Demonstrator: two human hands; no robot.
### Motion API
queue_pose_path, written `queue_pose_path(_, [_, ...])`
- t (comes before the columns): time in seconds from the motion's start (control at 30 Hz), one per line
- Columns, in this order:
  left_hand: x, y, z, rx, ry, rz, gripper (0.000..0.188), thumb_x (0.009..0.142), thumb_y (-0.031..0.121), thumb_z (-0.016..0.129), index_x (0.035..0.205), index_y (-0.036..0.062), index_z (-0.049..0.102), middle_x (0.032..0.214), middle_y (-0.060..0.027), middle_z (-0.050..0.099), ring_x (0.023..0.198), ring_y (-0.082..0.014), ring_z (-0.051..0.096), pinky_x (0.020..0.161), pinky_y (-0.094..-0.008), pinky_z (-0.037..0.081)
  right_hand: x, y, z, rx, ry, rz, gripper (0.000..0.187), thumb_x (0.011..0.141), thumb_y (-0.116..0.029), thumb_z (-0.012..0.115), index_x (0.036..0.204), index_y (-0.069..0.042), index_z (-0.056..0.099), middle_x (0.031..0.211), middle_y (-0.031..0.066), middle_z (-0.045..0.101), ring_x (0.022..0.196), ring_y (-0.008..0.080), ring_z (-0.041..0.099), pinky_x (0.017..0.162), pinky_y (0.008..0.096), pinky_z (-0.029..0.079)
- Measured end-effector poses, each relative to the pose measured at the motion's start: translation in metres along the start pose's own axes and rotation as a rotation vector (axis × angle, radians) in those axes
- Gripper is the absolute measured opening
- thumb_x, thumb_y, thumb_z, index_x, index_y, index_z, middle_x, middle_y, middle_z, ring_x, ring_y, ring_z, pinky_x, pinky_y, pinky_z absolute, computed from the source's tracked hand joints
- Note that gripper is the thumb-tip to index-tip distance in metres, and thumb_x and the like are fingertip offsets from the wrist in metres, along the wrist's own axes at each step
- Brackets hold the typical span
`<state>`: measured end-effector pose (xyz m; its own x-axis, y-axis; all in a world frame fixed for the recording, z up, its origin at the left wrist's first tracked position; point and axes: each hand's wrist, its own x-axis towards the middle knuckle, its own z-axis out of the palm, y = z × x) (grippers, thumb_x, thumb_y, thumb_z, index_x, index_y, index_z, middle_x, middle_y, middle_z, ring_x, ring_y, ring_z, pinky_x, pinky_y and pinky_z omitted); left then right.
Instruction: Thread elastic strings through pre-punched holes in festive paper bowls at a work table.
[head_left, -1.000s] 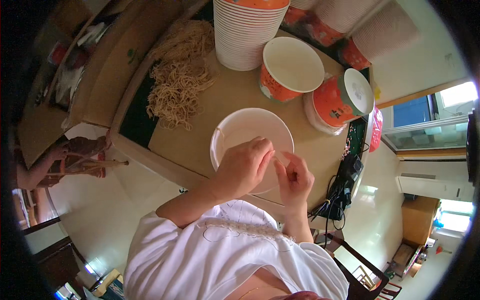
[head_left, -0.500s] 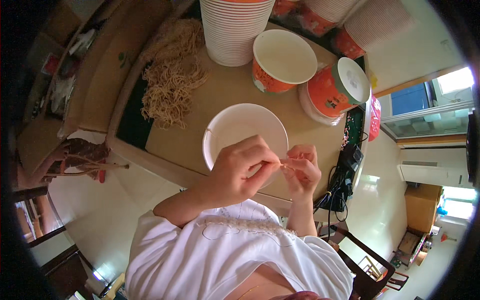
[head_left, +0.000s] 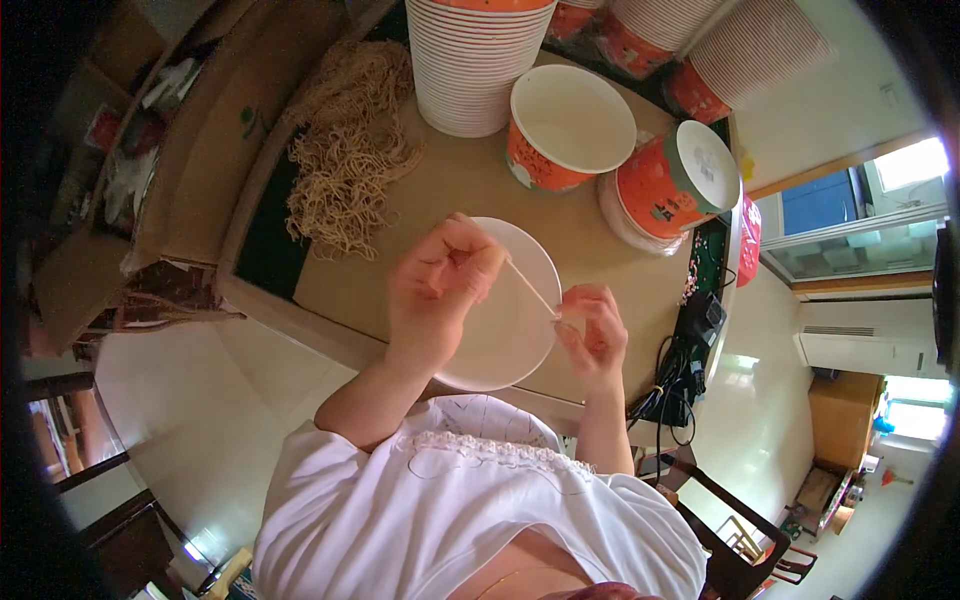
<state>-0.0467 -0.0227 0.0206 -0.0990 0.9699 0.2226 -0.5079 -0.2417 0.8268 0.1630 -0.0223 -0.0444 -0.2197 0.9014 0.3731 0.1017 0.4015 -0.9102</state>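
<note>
My left hand (head_left: 438, 290) and my right hand (head_left: 592, 330) are raised above an open white paper bowl (head_left: 510, 345) on the tan tabletop (head_left: 470, 175). Between them stretches a thin pale noodle strand (head_left: 530, 288); each hand pinches one end. The left hand covers the bowl's left rim, and the right hand sits at its right rim. The bowl's inside looks bare where it shows.
A heap of dry noodles (head_left: 345, 150) lies at the table's far left. Behind the bowl stand a tall stack of white cups (head_left: 478, 60), an open orange bowl (head_left: 565, 125) and a lidded orange bowl (head_left: 675, 185). Cables and a device (head_left: 690, 350) hang off the right edge.
My hands were close together over the bowl; they have drawn apart, the left moving up and left, and the strand is now pulled out straight between them.
</note>
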Motion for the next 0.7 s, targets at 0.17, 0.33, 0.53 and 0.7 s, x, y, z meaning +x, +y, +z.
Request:
queue_pose_path(0.17, [-0.001, -0.004, 0.005, 0.03, -0.004, 0.051, 0.001, 0.089, 0.0, 0.058, 0.09, 0.001, 0.057, 0.081, 0.0006, 0.05, 0.066, -0.0045, 0.043, 0.059, -0.0194, 0.035, 0.01, -0.014, 0.002, -0.12, 0.001, 0.021, 0.027, 0.068, 0.001, 0.074, 0.093, 0.0, 0.063, 0.098, 0.0127, 0.061, 0.092, 0.024, 0.059, 0.079, 0.0344, 0.048])
queue_pose_path(0.33, [0.001, -0.009, 0.005, -0.136, -0.031, 0.081, 0.002, 0.091, 0.002, 0.057, 0.092, 0.0029, 0.055, 0.084, -0.0001, 0.051, 0.063, -0.0048, 0.042, 0.055, -0.0197, 0.034, 0.007, -0.009, 0.002, -0.317, -0.027, -0.146, 0.033, 0.069, 0.003, 0.072, 0.099, 0.0, 0.061, 0.095, 0.0135, 0.061, 0.089, 0.0243, 0.061, 0.076, 0.0322, 0.049])
queue_pose_path(0.53, [0.004, -0.01, -0.004, -0.591, -0.068, -0.091, 0.008, 0.093, 0.012, 0.058, 0.092, 0.0045, 0.054, 0.081, 0.0013, 0.048, 0.059, -0.0044, 0.038, 0.051, -0.02, 0.03, 0.013, -0.02, 0.011, -0.253, 0.082, -0.062, 0.029, 0.07, 0.007, 0.066, 0.097, 0.0, 0.059, 0.093, 0.0123, 0.061, 0.083, 0.0227, 0.061, 0.073, 0.0292, 0.049])
queue_pose_path(0.7, [0.017, 0.033, -0.02, 0.325, -0.109, -0.12, 0.043, 0.081, -0.007, 0.06, 0.12, 0.0076, 0.056, 0.076, 0.0061, 0.043, 0.067, -0.0023, 0.042, 0.061, -0.0156, 0.037, 0.016, -0.021, 0.002, -0.354, 0.088, 0.15, 0.017, 0.074, 0.008, 0.061, 0.089, 0.0, 0.059, 0.093, 0.0117, 0.061, 0.082, 0.0206, 0.06, 0.073, 0.0283, 0.048])
